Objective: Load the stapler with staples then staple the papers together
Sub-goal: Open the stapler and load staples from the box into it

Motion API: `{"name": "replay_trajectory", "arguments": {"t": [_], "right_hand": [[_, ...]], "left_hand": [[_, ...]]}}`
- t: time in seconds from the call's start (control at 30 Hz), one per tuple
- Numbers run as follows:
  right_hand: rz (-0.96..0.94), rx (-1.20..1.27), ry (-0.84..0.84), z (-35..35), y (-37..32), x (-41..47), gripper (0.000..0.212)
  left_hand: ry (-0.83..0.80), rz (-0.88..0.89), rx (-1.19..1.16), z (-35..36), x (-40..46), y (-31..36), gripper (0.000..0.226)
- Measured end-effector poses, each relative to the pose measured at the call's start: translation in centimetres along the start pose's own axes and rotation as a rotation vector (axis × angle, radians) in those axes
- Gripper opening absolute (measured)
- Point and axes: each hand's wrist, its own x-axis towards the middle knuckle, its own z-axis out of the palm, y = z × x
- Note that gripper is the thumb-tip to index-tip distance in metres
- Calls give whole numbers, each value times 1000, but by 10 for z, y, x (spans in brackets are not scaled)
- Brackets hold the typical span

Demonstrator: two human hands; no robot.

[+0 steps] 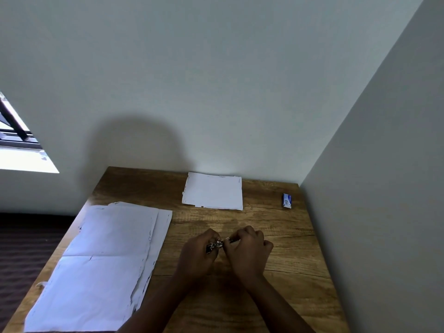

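A small metal stapler [219, 243] is held between both my hands over the middle of the wooden table [288, 255]. My left hand [199, 253] grips its left end and my right hand [247, 248] grips its right end; most of the stapler is hidden by my fingers. A large stack of white papers [103, 265] lies on the table's left side. A smaller stack of white papers [213, 191] lies at the back by the wall. A small blue and white staple box [287, 200] sits at the back right corner.
Walls close off the table at the back and on the right. A window [19, 145] shows at the far left. Dark floor [24, 248] lies beyond the table's left edge.
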Motion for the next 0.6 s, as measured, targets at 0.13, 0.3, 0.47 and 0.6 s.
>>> {"name": "replay_trajectory", "arguments": {"t": [0.13, 0.3, 0.47, 0.6], "right_hand": [[-95, 82, -35, 0, 3, 5, 11], [50, 633, -95, -8, 7, 13, 9], [152, 716, -136, -10, 21, 30, 21], [101, 670, -230, -6, 27, 37, 14]], "left_hand": [[-23, 14, 32, 1, 1, -1, 23], [-1, -35, 52, 0, 4, 0, 23], [5, -55, 67, 1, 6, -1, 23], [-9, -59, 65, 2, 6, -1, 24]]}}
